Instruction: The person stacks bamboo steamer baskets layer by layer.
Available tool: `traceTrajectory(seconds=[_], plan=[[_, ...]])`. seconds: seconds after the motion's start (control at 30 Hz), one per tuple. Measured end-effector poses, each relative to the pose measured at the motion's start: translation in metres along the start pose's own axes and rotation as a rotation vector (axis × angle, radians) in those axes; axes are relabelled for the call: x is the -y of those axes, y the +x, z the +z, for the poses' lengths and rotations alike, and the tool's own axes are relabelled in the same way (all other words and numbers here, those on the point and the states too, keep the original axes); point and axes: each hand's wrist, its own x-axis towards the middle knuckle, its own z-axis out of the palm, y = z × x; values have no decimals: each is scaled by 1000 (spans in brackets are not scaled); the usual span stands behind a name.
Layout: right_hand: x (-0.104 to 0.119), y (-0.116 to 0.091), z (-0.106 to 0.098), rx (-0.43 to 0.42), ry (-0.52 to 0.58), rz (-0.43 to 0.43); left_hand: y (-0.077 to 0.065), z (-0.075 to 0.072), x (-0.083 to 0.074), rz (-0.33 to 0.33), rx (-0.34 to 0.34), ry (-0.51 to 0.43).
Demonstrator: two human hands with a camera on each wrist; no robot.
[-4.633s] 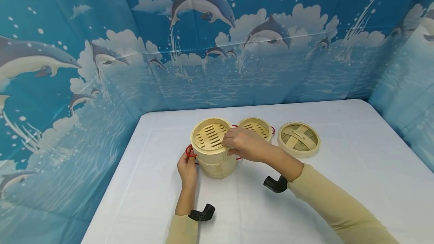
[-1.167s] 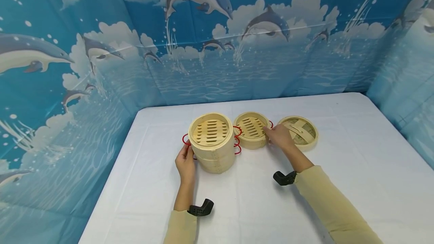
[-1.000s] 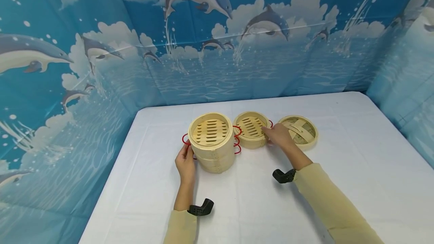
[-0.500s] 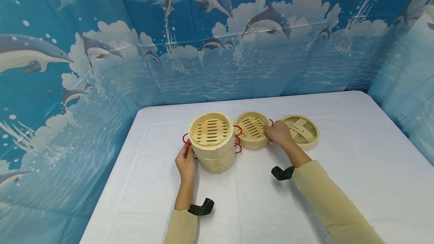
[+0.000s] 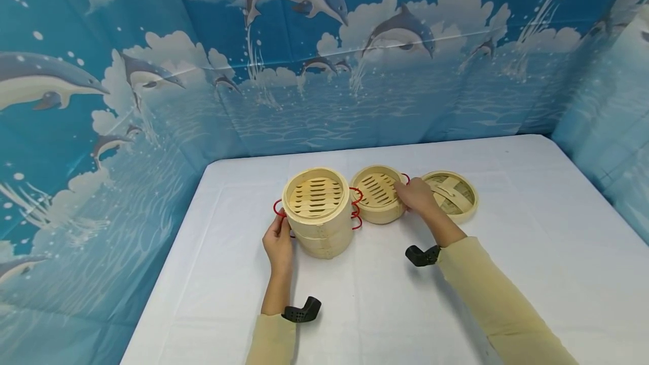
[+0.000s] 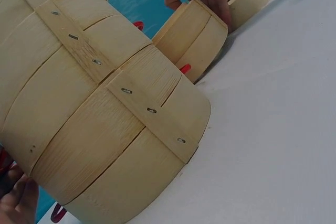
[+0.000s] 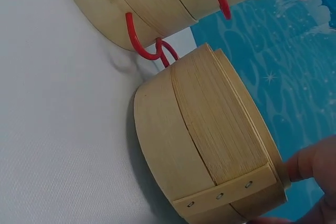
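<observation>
A stack of bamboo steamer baskets stands on the table, the slotted base of its top tier facing up. Red loop handles stick out on both sides. At the stack's left, my left hand pinches around a red handle; the stack hides some of its fingers in the left wrist view. Right of the stack, a single bamboo steamer basket has its slotted base visible inside. My right hand grips this basket's right rim, thumb and fingers on either side of the wall.
A round bamboo lid with a woven top lies right of the single basket, partly behind my right hand. The white-covered table meets a blue dolphin-print curtain at the back and sides.
Earlier, my right hand held the stack's top basket, which sat unevenly; now that basket sits level. My right hand moved right to the single basket and lately shifted slightly away from me.
</observation>
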Motion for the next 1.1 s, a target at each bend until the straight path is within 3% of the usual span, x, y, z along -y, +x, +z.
traceTrajectory(seconds=[0.23, 0.53, 0.87, 1.1], plan=[[0, -1, -3, 10, 138, 74, -1, -1, -4, -13, 14, -12], [-3, -4, -5, 45, 468, 127, -8, 2, -29, 8, 38, 29], [-2, -2, -12, -27, 615, 173, 1, 0, -5, -16, 0, 3], [21, -5, -36, 15, 675, 174, 1, 0, -2, 0, -7, 3]])
